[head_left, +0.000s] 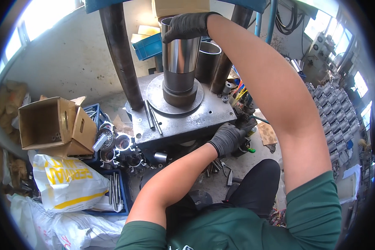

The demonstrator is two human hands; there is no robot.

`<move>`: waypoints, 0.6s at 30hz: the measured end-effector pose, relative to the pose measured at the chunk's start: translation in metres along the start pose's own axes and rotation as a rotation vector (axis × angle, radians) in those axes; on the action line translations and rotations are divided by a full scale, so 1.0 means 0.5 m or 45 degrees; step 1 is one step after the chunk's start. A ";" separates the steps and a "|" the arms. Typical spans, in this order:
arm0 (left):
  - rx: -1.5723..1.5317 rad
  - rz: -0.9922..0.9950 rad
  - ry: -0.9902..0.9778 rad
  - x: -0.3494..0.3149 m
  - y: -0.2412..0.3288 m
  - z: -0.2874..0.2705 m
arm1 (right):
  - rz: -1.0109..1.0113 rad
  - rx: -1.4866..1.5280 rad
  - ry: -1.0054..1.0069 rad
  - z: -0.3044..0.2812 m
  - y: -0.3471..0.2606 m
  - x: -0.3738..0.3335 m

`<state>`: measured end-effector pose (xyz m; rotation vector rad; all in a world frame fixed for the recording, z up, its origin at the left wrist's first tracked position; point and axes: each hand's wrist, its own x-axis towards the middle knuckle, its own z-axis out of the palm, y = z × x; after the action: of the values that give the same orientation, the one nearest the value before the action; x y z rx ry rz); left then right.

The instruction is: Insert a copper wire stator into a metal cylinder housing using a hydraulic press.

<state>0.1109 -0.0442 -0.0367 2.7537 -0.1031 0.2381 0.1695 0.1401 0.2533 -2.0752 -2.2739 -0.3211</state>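
A tall shiny metal cylinder [179, 58] stands upright on a darker ring-shaped base [179, 93], which rests on a round steel plate [153, 98] on the press table. At the cylinder's top my right hand [188, 26], in a black glove, is closed over the rim with its thumb down the left side. Lower down, by the table's front right corner, my gloved left hand [229, 139] is curled closed around something dark. What it holds is mostly hidden by the fingers. Two steel rods [152, 117] lie on the table left of the plate.
Dark press columns [120, 58] flank the cylinder. Behind it stand a dark open tube [208, 58] and a blue bin [148, 47]. At left are a cardboard box [43, 125], a white bag [71, 183] and ring-shaped metal parts [123, 142]. Stacked metal cylinders [333, 116] fill the right.
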 end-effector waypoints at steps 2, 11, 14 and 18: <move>-0.301 -0.262 0.218 -0.012 -0.013 -0.018 | -0.100 -0.057 0.003 0.004 -0.008 -0.019; -2.070 -0.688 1.137 -0.114 -0.204 -0.113 | -0.097 -0.022 -0.208 -0.052 -0.029 -0.139; -2.592 -0.351 0.986 -0.142 -0.233 -0.130 | 0.022 0.405 -0.392 -0.056 -0.032 -0.175; -2.917 -0.171 0.770 -0.139 -0.242 -0.128 | -0.134 0.265 -0.599 -0.034 -0.037 -0.261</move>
<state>0.0451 0.0948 -0.0338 0.3678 0.0123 0.4468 0.1628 0.0077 0.2450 -2.0967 -2.5264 0.4329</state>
